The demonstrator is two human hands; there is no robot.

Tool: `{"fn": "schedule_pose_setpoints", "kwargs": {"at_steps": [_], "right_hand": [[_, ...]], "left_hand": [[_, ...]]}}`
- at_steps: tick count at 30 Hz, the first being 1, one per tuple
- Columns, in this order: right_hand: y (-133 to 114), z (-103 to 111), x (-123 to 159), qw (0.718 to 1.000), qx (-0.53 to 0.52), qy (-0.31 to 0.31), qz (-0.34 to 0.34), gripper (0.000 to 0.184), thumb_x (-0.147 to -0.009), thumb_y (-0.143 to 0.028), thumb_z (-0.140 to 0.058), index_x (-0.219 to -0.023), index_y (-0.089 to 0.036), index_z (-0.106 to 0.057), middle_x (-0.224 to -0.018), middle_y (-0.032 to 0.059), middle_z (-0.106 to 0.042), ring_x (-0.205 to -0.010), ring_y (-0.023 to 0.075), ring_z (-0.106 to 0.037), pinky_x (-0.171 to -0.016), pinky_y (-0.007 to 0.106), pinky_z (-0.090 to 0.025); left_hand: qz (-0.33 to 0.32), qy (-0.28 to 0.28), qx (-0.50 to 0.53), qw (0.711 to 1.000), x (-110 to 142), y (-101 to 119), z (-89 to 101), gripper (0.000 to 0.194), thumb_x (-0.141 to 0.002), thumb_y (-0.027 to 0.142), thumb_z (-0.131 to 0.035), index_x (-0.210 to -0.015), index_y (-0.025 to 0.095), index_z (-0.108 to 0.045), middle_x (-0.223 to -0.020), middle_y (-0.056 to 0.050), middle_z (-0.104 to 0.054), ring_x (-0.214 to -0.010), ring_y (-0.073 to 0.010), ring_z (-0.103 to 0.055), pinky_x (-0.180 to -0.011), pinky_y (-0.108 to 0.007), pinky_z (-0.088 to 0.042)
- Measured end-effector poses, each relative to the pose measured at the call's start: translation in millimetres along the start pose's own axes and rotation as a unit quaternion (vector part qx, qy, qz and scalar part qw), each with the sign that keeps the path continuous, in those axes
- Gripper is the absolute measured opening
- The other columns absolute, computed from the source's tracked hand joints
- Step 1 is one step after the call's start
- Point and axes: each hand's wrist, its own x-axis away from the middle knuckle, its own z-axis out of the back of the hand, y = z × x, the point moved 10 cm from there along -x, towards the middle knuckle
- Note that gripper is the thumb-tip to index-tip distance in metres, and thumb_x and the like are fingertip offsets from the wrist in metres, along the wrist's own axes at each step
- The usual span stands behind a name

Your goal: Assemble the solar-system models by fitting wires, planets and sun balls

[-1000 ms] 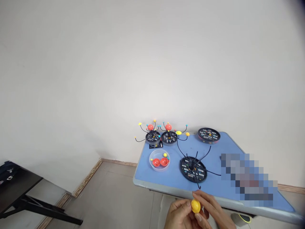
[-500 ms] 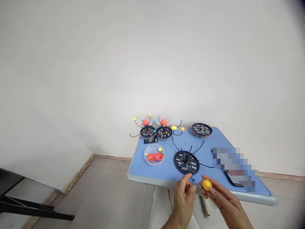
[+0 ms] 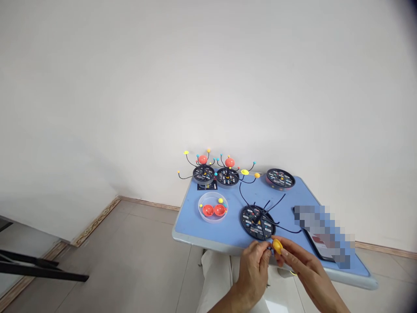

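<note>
My right hand pinches a small yellow ball at the near edge of the blue table. My left hand is closed in a pinch right beside the ball, its fingertips on the tip of a black wire arm. That arm comes from a black round base with several thin black arms sticking out, which stands just beyond both hands.
Two finished models with orange balls stand at the table's far edge. Another black base lies far right. A clear bowl holds orange halves and small balls. A dark flat object lies at the right. A black stand is at left.
My hands have come together again after parting, and the yellow ball has moved left to the tip of the near wire arm. The view has shifted slightly.
</note>
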Motion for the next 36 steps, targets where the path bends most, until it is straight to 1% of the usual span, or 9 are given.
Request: {"fn": "schedule_pose_setpoints", "kwargs": {"at_steps": [4, 9, 15, 20, 25, 28, 30, 32, 36], "right_hand": [[-1.5, -3.1, -1.8, 0.998, 0.043, -0.035, -0.004, 0.045, -0.078, -0.055, -0.072, -0.111, -0.024, -0.077, -0.075, 0.0033, -0.069, -0.074, 0.0216, -0.061, -0.078, 0.036, -0.054], [-5.2, -1.9, -2.6, 0.997, 0.070, -0.030, -0.005, 0.046, -0.075, -0.059, -0.072, -0.106, -0.025, -0.078, -0.072, 0.0026, -0.067, -0.071, 0.0212, -0.059, -0.075, 0.036, -0.051], [-5.1, -0.2, -5.1, 0.997, 0.074, -0.020, -0.006, 0.046, -0.073, -0.062, -0.072, -0.101, -0.026, -0.080, -0.069, 0.0019, -0.066, -0.068, 0.0202, -0.058, -0.073, 0.036, -0.051], [-15.0, -0.9, -4.2, 0.994, 0.107, -0.030, 0.004, 0.043, -0.074, -0.061, -0.072, -0.100, -0.028, -0.080, -0.069, 0.0013, -0.066, -0.066, 0.0187, -0.058, -0.069, 0.031, -0.052], [-29.5, -5.5, -5.2, 0.987, 0.147, -0.057, 0.034, 0.039, -0.078, -0.057, -0.071, -0.102, -0.027, -0.079, -0.077, 0.0025, -0.070, -0.064, 0.0170, -0.059, -0.066, 0.028, -0.054], [-40.4, -7.8, -7.8, 0.981, 0.172, -0.061, 0.072, 0.039, -0.077, -0.058, -0.071, -0.098, -0.026, -0.080, -0.082, 0.0042, -0.072, -0.060, 0.0160, -0.059, -0.059, 0.027, -0.055], [-47.0, -10.4, -9.3, 0.973, 0.196, -0.071, 0.099, 0.039, -0.078, -0.058, -0.070, -0.097, -0.025, -0.080, -0.084, 0.0057, -0.073, -0.060, 0.0166, -0.060, -0.057, 0.027, -0.056], [-51.9, -15.0, -9.6, 0.960, 0.234, -0.095, 0.124, 0.038, -0.082, -0.056, -0.068, -0.100, -0.025, -0.079, -0.090, 0.0073, -0.073, -0.068, 0.0195, -0.065, -0.061, 0.028, -0.057], [-62.7, -26.7, -4.5, 0.906, 0.346, -0.147, 0.193, 0.032, -0.094, -0.048, -0.056, -0.111, -0.028, -0.074, -0.103, 0.0080, -0.070, -0.087, 0.0216, -0.068, -0.072, 0.028, -0.056]], "left_hand": [[-0.043, 0.014, -0.048, 0.998, -0.6, 9.9, 3.7, 0.037, -0.102, 0.030, -0.035, -0.107, 0.019, -0.070, -0.092, -0.010, -0.070, -0.083, -0.0212, -0.065, -0.078, -0.031, -0.052], [-0.101, 0.041, -0.074, 0.991, -0.7, 20.0, 6.1, 0.037, -0.102, 0.029, -0.033, -0.095, 0.018, -0.068, -0.081, -0.007, -0.069, -0.075, -0.0192, -0.065, -0.070, -0.028, -0.053], [-0.111, 0.039, -0.073, 0.990, -1.7, 20.6, 3.5, 0.032, -0.101, 0.026, -0.037, -0.094, 0.017, -0.067, -0.082, -0.006, -0.069, -0.074, -0.0179, -0.065, -0.070, -0.027, -0.053], [-0.124, 0.023, -0.085, 0.988, -1.9, 23.3, -0.2, 0.031, -0.100, 0.022, -0.036, -0.092, 0.016, -0.066, -0.080, -0.007, -0.068, -0.071, -0.0180, -0.064, -0.067, -0.027, -0.053], [-0.142, 0.020, -0.115, 0.983, -1.4, 25.0, -1.8, 0.031, -0.099, 0.017, -0.037, -0.091, 0.016, -0.066, -0.079, -0.007, -0.066, -0.068, -0.0185, -0.064, -0.064, -0.027, -0.053], [-0.145, 0.023, -0.115, 0.983, -1.5, 24.2, -1.7, 0.028, -0.098, 0.017, -0.039, -0.089, 0.017, -0.066, -0.078, -0.006, -0.066, -0.067, -0.0178, -0.063, -0.063, -0.026, -0.053], [-0.147, 0.024, -0.111, 0.983, -2.0, 23.7, -1.6, 0.027, -0.097, 0.017, -0.040, -0.089, 0.017, -0.066, -0.079, -0.006, -0.066, -0.068, -0.0179, -0.064, -0.063, -0.026, -0.053], [-0.149, 0.020, -0.104, 0.983, -2.8, 22.9, -1.9, 0.027, -0.097, 0.018, -0.040, -0.089, 0.016, -0.066, -0.081, -0.007, -0.066, -0.069, -0.0186, -0.064, -0.064, -0.027, -0.054], [-0.151, 0.006, -0.075, 0.986, -4.7, 19.5, -3.5, 0.029, -0.099, 0.021, -0.040, -0.092, 0.016, -0.068, -0.081, -0.008, -0.067, -0.071, -0.0192, -0.065, -0.065, -0.028, -0.054]]}}
